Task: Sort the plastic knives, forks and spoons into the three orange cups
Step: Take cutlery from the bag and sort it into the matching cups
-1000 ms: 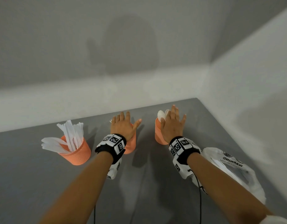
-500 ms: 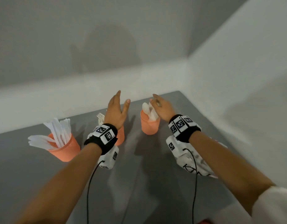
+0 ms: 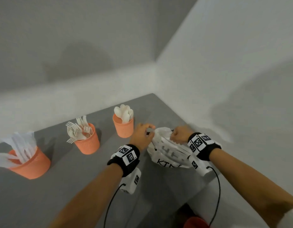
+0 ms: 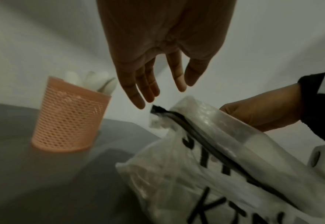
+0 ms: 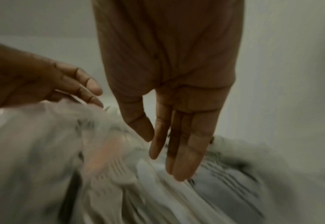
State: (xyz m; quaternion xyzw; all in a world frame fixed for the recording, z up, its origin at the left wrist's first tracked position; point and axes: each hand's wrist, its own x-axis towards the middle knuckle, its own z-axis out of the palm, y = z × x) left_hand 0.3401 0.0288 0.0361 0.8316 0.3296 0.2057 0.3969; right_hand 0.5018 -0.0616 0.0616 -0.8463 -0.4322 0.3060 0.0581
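Three orange mesh cups stand in a row on the grey table (image 3: pixel 52 195): the left cup (image 3: pixel 31 163) holds knives, the middle cup (image 3: pixel 88 142) forks, the right cup (image 3: pixel 123 128) (image 4: pixel 68 121) spoons. To their right lies a clear plastic bag (image 3: pixel 168 155) (image 4: pixel 205 174) (image 5: pixel 43 144) with black lettering and white cutlery inside, forks (image 5: pixel 119 171) among it. My left hand (image 3: pixel 148 130) (image 4: pixel 158 94) hovers at the bag's zip end, fingers straight. My right hand (image 3: pixel 173 137) (image 5: pixel 169 154) points straight fingers down into the bag's mouth, holding nothing that I can see.
The table sits in a corner, with white walls (image 3: pixel 224 79) close behind and to the right. Black cables (image 3: pixel 218 195) trail from both wrist units. Something red (image 3: pixel 195 222) shows at the bottom edge, below the table's near side.
Both hands left the middle and right cups and moved right and nearer, down to the plastic bag's mouth. The cups now stand uncovered.
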